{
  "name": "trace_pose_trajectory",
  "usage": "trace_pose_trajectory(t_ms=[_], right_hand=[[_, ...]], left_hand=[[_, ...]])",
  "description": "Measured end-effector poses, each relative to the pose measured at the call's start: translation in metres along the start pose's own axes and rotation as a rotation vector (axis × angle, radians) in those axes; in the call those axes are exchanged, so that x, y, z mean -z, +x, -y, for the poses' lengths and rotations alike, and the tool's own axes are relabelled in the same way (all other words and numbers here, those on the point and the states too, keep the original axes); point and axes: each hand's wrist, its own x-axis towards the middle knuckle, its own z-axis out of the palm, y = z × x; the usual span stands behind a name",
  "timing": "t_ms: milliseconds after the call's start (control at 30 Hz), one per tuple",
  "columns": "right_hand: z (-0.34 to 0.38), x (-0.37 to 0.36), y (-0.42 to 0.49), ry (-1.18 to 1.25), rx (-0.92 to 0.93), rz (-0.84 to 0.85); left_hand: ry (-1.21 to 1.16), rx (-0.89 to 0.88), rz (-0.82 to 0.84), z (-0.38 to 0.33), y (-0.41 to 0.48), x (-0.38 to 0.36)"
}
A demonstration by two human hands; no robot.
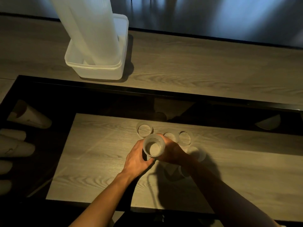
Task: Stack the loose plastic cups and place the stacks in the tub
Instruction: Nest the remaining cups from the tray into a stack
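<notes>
Cup stack [153, 147] stands mouth-up toward me, my left hand [136, 158] and right hand [172, 153] both wrapped round it. Loose cups [145, 130] wait just beyond at 12 to 1 o'clock. The tub [98, 72] lies well apart at 11, the left hand nearer.

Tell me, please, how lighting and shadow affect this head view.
Head view: dim overall, warm light on the table; the left hand is lit, the right hand sits in shadow; the held cup and loose cups read faintly, mostly as rims; the tall stack in the tub looks soft.
</notes>
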Motion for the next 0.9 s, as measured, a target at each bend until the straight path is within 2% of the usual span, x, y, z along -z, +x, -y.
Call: trace_pose_trajectory(t_ms=[100,200,333,433,533,733,900], right_hand=[[-0.004,-0.002,0.001,0.022,-0.023,0.050],[0.002,-0.002,-0.002,0.016,-0.035,0.031],[0.019,0.010,0.000,0.001,-0.030,-0.019],[0.034,0.025,0.017,0.038,-0.109,0.036],[0.051,0.033,0.034,0.039,-0.133,-0.031],[0.055,0.032,0.061,0.196,-0.182,-0.105],[0.033,0.021,0.069,0.232,-0.251,-0.092]], left_hand=[[-0.027,0.063,0.012,0.007,0.002,-0.007],[-0.054,0.092,0.009,0.009,0.001,-0.007],[-0.062,0.041,-0.052,0.003,-0.003,0.012],[-0.068,-0.001,-0.123,-0.004,0.002,0.031],[-0.084,-0.033,-0.172,-0.009,0.014,0.048],[-0.112,-0.072,-0.116,-0.013,0.046,0.064],[-0.098,-0.055,-0.053,-0.003,0.063,0.059]])
